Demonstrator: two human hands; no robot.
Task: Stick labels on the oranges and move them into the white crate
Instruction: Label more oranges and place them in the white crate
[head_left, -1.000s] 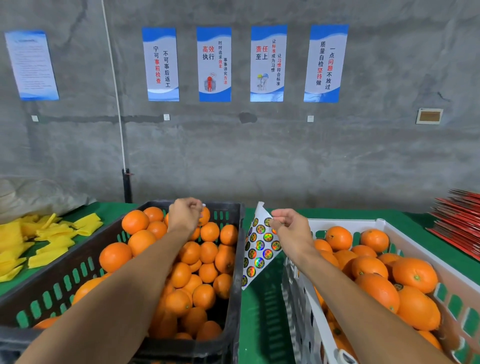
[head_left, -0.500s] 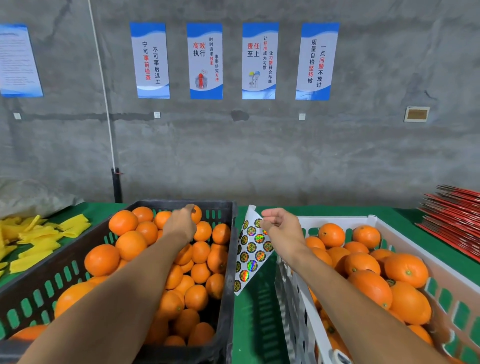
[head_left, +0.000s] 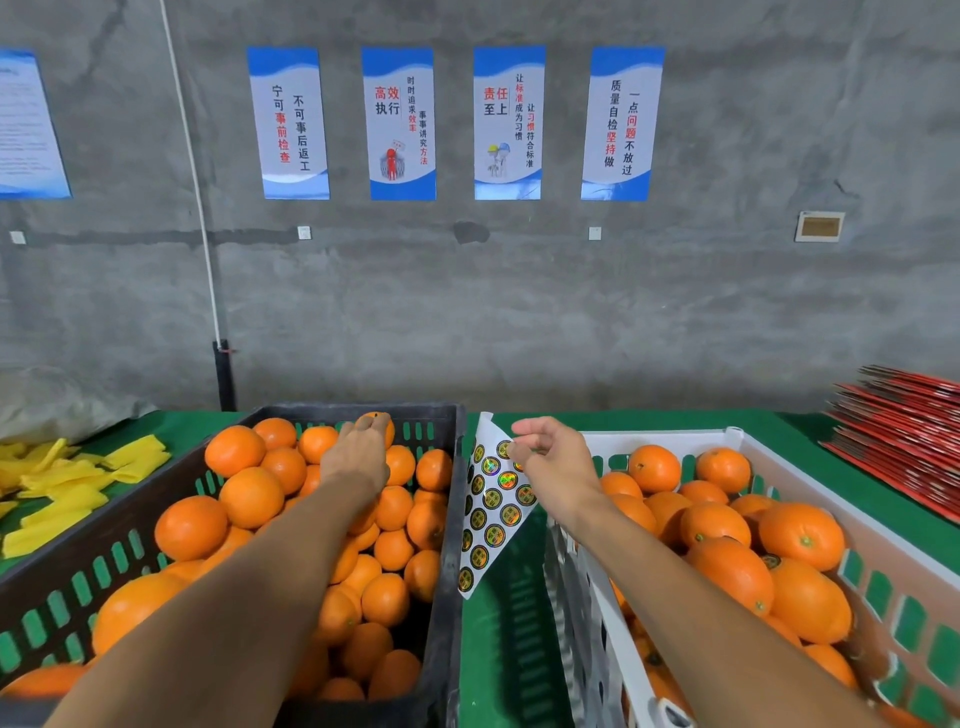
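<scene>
A black crate (head_left: 447, 561) on the left is heaped with oranges. My left hand (head_left: 356, 454) reaches to its far end and grips one orange (head_left: 378, 423) from above. My right hand (head_left: 553, 462) pinches the top of a white sheet of round shiny labels (head_left: 491, 506), which hangs between the two crates. The white crate (head_left: 597, 613) on the right holds several oranges (head_left: 727, 566), and at least one shows a dark label.
Green cloth (head_left: 511, 639) covers the table. Yellow foam pieces (head_left: 72, 483) lie at the left, beside a grey bag. A stack of red flat cartons (head_left: 904, 421) sits at the far right. A concrete wall with posters stands behind.
My left hand moved down from the crate's far rim onto an orange at the back and took hold of it. The label sheet stayed hanging from my right hand.
</scene>
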